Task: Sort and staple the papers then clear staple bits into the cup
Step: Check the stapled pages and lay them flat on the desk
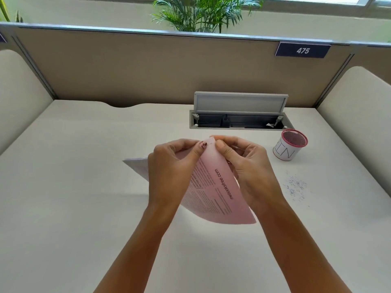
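Pinching the papers (215,187) at one corner, the left hand (169,168) and right hand (247,166) are holding them above the middle of the counter (74,176); light, floppy sheets, probably needing this corner grip.

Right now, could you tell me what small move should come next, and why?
Probably pry at the top corner of the pink paper: the left hand and right hand both pinch it there, lifted off the desk. Anything freed likely joins the staple bits near the cup.
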The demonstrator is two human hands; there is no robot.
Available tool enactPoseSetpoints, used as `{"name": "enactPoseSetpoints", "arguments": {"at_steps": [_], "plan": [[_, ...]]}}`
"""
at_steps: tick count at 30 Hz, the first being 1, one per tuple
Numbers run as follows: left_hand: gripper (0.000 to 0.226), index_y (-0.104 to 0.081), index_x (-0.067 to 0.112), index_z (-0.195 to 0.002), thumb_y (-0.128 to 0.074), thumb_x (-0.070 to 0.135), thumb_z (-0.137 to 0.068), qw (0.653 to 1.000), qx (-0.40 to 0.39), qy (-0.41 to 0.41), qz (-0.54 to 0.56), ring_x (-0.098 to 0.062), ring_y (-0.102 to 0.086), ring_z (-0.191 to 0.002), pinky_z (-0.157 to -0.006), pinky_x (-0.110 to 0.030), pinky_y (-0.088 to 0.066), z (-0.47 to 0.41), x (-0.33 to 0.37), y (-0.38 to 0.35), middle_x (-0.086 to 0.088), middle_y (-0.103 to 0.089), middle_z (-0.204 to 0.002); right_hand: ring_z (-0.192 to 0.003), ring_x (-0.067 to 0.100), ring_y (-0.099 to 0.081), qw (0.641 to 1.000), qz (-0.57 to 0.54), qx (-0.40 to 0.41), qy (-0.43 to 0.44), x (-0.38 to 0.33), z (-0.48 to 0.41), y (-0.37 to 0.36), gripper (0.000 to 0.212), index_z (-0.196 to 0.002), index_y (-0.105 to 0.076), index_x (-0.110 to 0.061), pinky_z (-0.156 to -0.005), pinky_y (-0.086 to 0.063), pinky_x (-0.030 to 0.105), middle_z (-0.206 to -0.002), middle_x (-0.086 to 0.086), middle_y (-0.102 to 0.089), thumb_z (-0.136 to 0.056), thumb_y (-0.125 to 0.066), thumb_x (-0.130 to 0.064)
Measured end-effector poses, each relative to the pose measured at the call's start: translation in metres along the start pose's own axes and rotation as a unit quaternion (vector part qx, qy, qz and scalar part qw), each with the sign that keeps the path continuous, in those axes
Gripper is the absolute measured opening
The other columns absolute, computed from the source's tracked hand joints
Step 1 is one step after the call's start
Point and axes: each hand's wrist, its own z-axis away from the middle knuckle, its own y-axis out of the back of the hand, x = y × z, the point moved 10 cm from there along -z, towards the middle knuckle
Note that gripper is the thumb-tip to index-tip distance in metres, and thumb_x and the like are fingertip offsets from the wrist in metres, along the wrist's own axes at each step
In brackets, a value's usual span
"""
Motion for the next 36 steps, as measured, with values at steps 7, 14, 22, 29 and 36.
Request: {"name": "enactPoseSetpoints", "arguments": {"at_steps": [7, 14, 22, 29, 36], "plan": [[0.004, -0.066, 0.046, -0.079, -0.069, 0.043, -0.079, 0.999, -0.011, -0.014, 0.04, 0.006, -0.067, -0.072, -0.06, -0.008, -0.05, 0.006, 0.014, 0.007, 0.027, -0.066, -0.069, -0.077, 0.023, -0.073, 0.993, 0.077, 0.02, 0.084, -0.032, 0.015, -0.002, 0.016, -0.092, -0.073, -0.014, -0.074, -0.06, 0.037, -0.082, 0.005, -0.075, -0.081, -0.074, -0.027], [0.012, -0.066, 0.045, -0.082, -0.061, 0.05, -0.073, 0.998, -0.027, -0.018, 0.061, 0.005, -0.066, -0.076, -0.064, -0.006, -0.05, 0.006, 0.019, 0.011, 0.024, -0.068, -0.075, -0.075, 0.013, -0.072, 0.976, 0.161, 0.045, 0.138, -0.05, 0.019, 0.0, 0.01, -0.089, -0.074, -0.024, -0.067, -0.059, 0.027, -0.081, -0.006, -0.075, -0.082, -0.07, -0.031], [0.018, -0.069, 0.042, -0.086, -0.061, 0.051, -0.073, 0.997, -0.035, -0.012, 0.066, 0.003, -0.068, -0.076, -0.064, -0.009, -0.052, 0.009, 0.02, 0.012, 0.021, -0.071, -0.078, -0.076, 0.009, -0.071, 0.967, 0.195, 0.051, 0.159, -0.058, 0.026, -0.003, 0.016, -0.093, -0.072, -0.027, -0.064, -0.058, 0.021, -0.083, -0.011, -0.074, -0.082, -0.067, -0.037], [0.014, -0.066, 0.045, -0.083, -0.059, 0.052, -0.073, 0.998, -0.041, -0.019, 0.053, 0.004, -0.067, -0.077, -0.064, -0.008, -0.051, 0.011, 0.024, 0.013, 0.025, -0.069, -0.078, -0.077, 0.01, -0.071, 0.967, 0.176, 0.059, 0.173, -0.061, 0.028, -0.002, 0.008, -0.09, -0.072, -0.029, -0.066, -0.059, 0.023, -0.083, -0.011, -0.074, -0.083, -0.069, -0.03], [0.023, -0.069, 0.035, -0.085, -0.065, 0.053, -0.072, 0.998, -0.021, -0.018, 0.048, -0.005, -0.069, -0.08, -0.07, -0.015, -0.054, 0.012, 0.022, 0.014, 0.018, -0.072, -0.08, -0.083, 0.008, -0.071, 0.966, 0.18, 0.04, 0.184, -0.064, 0.032, -0.008, 0.014, -0.099, -0.071, -0.029, -0.069, -0.057, 0.019, -0.089, -0.014, -0.073, -0.086, -0.066, -0.026]]}}
